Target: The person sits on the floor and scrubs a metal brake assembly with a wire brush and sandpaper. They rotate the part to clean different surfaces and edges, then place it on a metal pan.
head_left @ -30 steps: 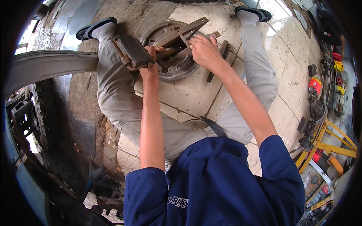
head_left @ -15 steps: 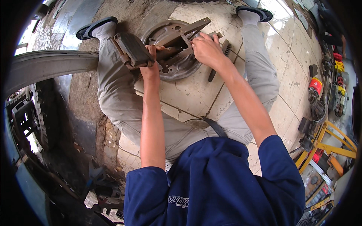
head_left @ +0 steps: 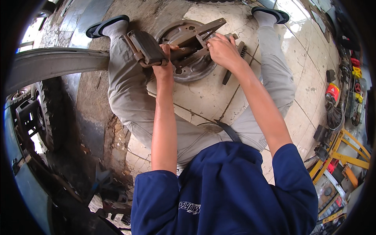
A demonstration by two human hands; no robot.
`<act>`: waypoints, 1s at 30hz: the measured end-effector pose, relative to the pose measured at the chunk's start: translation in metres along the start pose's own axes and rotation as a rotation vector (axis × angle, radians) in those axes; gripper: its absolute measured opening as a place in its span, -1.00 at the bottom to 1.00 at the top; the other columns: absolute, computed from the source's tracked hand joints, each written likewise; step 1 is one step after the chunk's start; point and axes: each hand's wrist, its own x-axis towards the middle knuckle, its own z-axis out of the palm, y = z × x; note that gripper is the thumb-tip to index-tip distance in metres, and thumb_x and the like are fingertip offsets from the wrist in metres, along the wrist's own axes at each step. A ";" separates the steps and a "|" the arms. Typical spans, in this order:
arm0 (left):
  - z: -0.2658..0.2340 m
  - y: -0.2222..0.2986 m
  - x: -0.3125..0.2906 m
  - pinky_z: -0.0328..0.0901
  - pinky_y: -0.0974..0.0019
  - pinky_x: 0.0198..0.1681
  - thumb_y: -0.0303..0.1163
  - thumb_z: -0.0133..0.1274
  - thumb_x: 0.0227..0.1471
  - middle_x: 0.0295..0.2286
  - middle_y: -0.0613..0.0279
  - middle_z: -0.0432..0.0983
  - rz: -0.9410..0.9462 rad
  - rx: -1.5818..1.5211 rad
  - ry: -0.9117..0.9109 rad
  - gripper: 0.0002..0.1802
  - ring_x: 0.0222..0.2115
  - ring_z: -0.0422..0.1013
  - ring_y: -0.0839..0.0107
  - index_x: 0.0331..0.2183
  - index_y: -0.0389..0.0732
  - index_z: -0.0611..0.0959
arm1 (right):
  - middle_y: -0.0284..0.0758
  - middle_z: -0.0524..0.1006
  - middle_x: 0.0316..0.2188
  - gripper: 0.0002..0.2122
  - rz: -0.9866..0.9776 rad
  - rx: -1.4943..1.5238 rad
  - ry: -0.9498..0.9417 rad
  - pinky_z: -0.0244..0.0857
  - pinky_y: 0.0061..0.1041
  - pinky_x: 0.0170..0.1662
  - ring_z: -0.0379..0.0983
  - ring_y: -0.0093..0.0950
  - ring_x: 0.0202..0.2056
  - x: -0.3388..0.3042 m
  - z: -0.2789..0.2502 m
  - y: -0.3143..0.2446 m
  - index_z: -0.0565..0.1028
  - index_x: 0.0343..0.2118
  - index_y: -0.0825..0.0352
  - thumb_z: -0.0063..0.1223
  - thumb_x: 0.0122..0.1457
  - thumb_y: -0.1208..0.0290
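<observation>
My left hand (head_left: pixel 165 64) is closed round the shaft of a rusty metal bracket assembly (head_left: pixel 199 33). A thick dark rectangular block (head_left: pixel 145 49) sits at the assembly's left end, beside my wrist. At the right end, my right hand (head_left: pixel 224 51) pinches close against the bracket's arms; what its fingers hold is hidden. A short brown metal stub (head_left: pixel 234 36) shows just beyond those fingers. Beneath the assembly, a round grey metal plate (head_left: pixel 192 76) with holes lies on the floor. Next to my right hand lies a wire brush (head_left: pixel 227 76) with dark bristles.
My legs stretch out on both sides of the work on the cream tiles (head_left: pixel 199 100). A curved grey metal panel (head_left: pixel 58 66) reaches my left leg, with a knobby tire (head_left: pixel 45 117) below it. At right stand a red can (head_left: pixel 333 92) and a yellow metal frame (head_left: pixel 344 156).
The whole view has shifted slightly, so everything appears a little further right. Both hands keep nearly the same places on the assembly.
</observation>
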 end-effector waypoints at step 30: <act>0.001 0.001 -0.001 0.35 0.22 -0.08 -0.40 0.00 0.25 -0.43 0.18 0.53 0.014 0.056 0.017 -0.80 -0.30 0.50 0.32 -0.42 -0.27 0.52 | -0.09 0.57 -0.14 -0.70 0.049 0.158 -0.059 -0.02 0.16 0.18 0.37 -0.17 0.09 0.006 -0.007 0.002 0.58 -0.24 0.39 -0.25 0.30 0.39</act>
